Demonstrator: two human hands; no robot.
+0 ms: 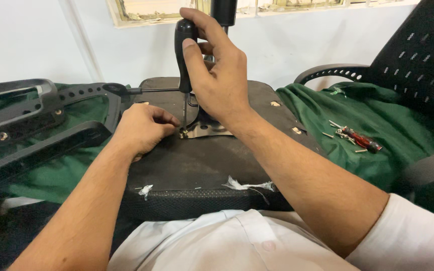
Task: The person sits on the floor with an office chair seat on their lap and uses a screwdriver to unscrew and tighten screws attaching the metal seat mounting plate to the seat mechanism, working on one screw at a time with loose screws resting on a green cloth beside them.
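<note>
An upturned black chair seat (202,165) lies in front of me, its underside up, with a shiny metal mechanism plate (207,131) bolted near the middle. My right hand (217,75) grips the black handle of a screwdriver (183,45) held upright, its tip down on a screw (182,133) at the plate's edge. My left hand (141,128) rests on the seat, fingers pinched at that same screw beside the tip.
A black armrest frame (36,120) lies at the left on green cloth (51,175). At the right, a red-handled screwdriver (362,139) and several loose screws (337,133) sit on green cloth over a black mesh office chair (418,60). A white wall stands behind.
</note>
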